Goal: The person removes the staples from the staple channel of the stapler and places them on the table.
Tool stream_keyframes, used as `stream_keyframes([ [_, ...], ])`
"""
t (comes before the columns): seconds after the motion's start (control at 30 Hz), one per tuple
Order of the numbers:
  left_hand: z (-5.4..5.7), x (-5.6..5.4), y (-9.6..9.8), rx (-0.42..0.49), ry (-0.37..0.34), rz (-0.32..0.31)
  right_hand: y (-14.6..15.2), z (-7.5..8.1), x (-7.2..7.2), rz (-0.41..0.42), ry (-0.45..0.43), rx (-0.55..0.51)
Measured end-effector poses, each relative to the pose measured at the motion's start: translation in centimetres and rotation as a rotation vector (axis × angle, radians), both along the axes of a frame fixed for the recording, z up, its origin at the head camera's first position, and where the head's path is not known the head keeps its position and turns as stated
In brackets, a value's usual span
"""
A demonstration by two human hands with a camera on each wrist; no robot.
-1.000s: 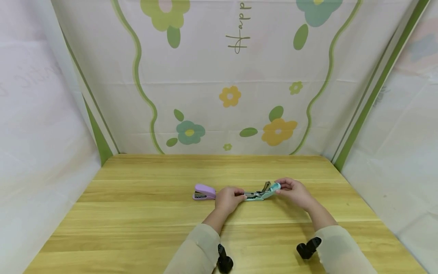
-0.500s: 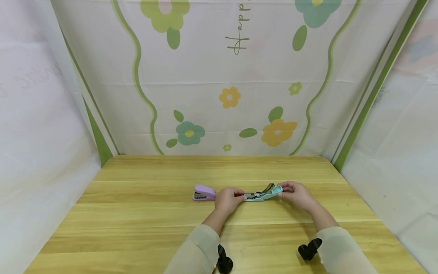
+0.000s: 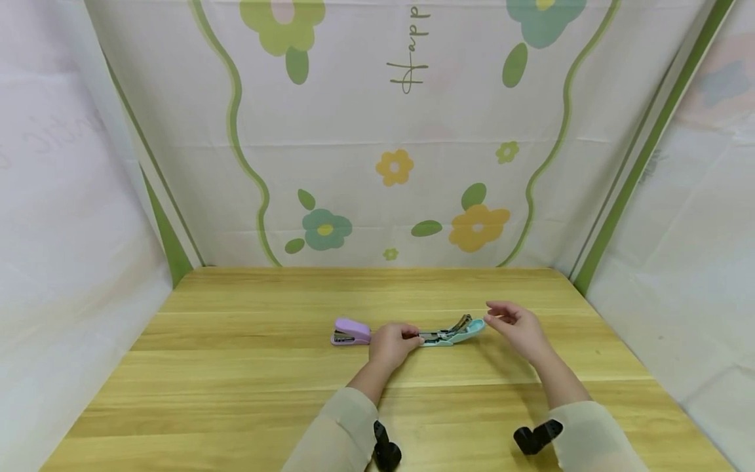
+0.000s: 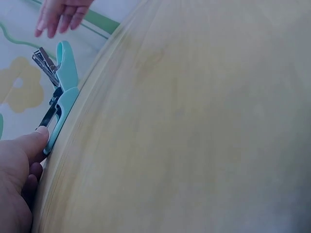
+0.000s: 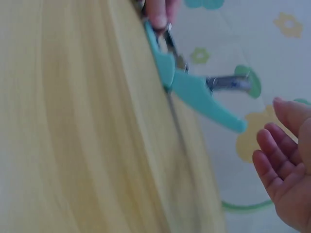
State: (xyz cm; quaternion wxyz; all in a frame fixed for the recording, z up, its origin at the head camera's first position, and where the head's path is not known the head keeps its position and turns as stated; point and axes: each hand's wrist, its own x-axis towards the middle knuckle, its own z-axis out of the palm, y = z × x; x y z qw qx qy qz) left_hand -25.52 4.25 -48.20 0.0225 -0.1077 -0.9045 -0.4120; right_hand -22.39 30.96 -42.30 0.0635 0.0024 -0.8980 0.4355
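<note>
A turquoise stapler (image 3: 468, 332) lies on the wooden table, folded wide apart with its cover (image 4: 67, 68) swung over to the right. Its metal staple magazine (image 5: 228, 83) sticks up at a slant from the hinge area. My left hand (image 3: 389, 346) pinches the end of the base between thumb and fingers, hiding that end. Just off the cover's tip is my right hand (image 3: 522, 331), holding nothing, its fingers loosely bent; the right wrist view shows a gap between this hand (image 5: 291, 165) and the cover.
A purple stapler (image 3: 352, 330) rests on the table (image 3: 236, 393) just left of my left hand, partly hidden by it. Behind the table hangs a flower-printed cloth (image 3: 354, 118), with more cloth along both sides.
My right hand has let go of the turquoise cover and moved slightly up and right. The cover and magazine have swung lower to the right. My left hand keeps its hold on the base.
</note>
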Motion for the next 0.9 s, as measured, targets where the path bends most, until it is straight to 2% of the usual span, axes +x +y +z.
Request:
stream_keyframes([
  [0.13,0.0,-0.1,0.0,0.01,0.001,0.003,-1.8,0.8,0.6,-0.031,0.069,-0.067],
  [0.27,0.0,-0.1,0.0,0.016,0.001,0.006,-4.1,0.5,1.0,0.023,0.083,-0.134],
  [0.37,0.0,-0.2,0.0,0.019,0.0,0.006,-5.7,-0.1,1.2,0.057,0.057,-0.151],
  [0.5,0.0,-0.2,0.0,0.022,0.002,0.002,-7.4,-1.0,1.1,0.066,-0.006,-0.104],
  [0.7,0.0,-0.1,0.0,0.02,0.003,-0.005,-9.2,-2.2,0.8,0.039,-0.082,0.027],
  [0.9,-0.1,0.0,0.0,0.026,0.004,-0.014,-9.9,-3.2,0.6,0.014,-0.11,0.1],
])
